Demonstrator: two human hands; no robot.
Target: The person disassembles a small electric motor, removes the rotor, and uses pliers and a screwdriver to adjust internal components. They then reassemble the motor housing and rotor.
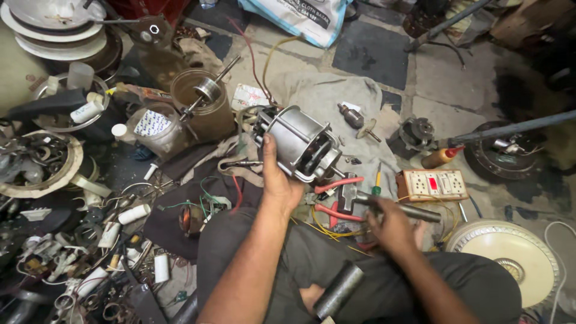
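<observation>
My left hand (pixel 277 179) grips a silver electric motor (pixel 295 141) from below and holds it tilted above a grey cloth (pixel 327 96). Red and yellow wires run from the motor's far end toward the back. My right hand (pixel 393 227) is closed on the metal handle of a hammer (pixel 384 204), whose dark head lies to the left near red-handled pliers (pixel 336 183). A dark metal tube (pixel 339 289) rests on my lap between my arms.
A white socket board with a red switch (pixel 433 183) lies right of the hammer, an orange-capped bottle (pixel 443 157) behind it. A rotor in a brown jar (pixel 204 105), white plates (pixel 57 30), a cream fan cover (pixel 510 249) and heaps of small parts at left surround me.
</observation>
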